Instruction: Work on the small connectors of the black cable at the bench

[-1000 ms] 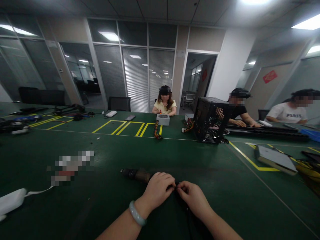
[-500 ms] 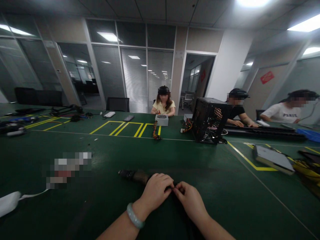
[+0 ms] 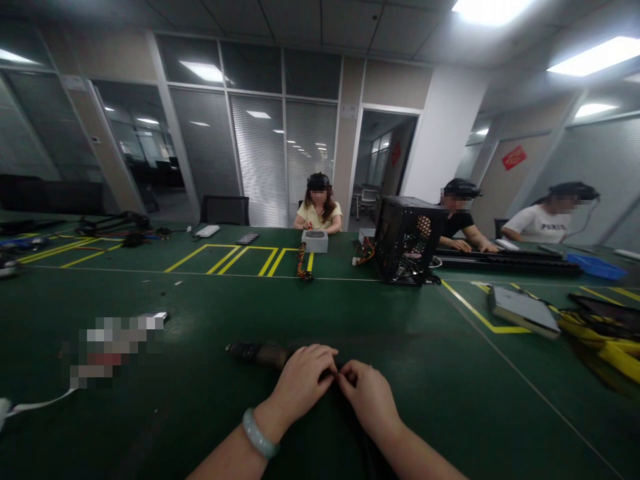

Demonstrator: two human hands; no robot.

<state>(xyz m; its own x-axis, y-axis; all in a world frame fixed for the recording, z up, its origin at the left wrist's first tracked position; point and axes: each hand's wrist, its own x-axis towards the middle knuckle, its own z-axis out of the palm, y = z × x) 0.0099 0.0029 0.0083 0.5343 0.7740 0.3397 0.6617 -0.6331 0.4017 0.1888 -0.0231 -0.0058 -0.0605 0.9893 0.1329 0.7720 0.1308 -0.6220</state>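
A dark, slim tool that looks like an electric screwdriver (image 3: 267, 355) lies across the table, its narrow tip pointing left. My left hand (image 3: 309, 377), with a pale green bangle (image 3: 259, 433) on the wrist, is curled over the tool's right part and hides it. Beside it my right hand (image 3: 367, 393) is closed in a pinch, thumb and forefinger meeting the left fingertips at the tool's right end. Whatever sits in that pinch is hidden. Below the hands a dark strip, perhaps a cord, runs toward the near edge and is hard to make out.
Ahead stand a grey power supply (image 3: 315, 241) with coloured cables and a black computer case (image 3: 407, 240). Three people sit across the green table (image 3: 210, 413). A grey flat box (image 3: 523, 310) and a yellow-black bag (image 3: 600, 340) lie right; a blurred-out item (image 3: 120, 347) lies left.
The view has turned slightly right, so everything appears shifted left. Both hands keep nearly the same pose at the tool, with only slight finger movement.
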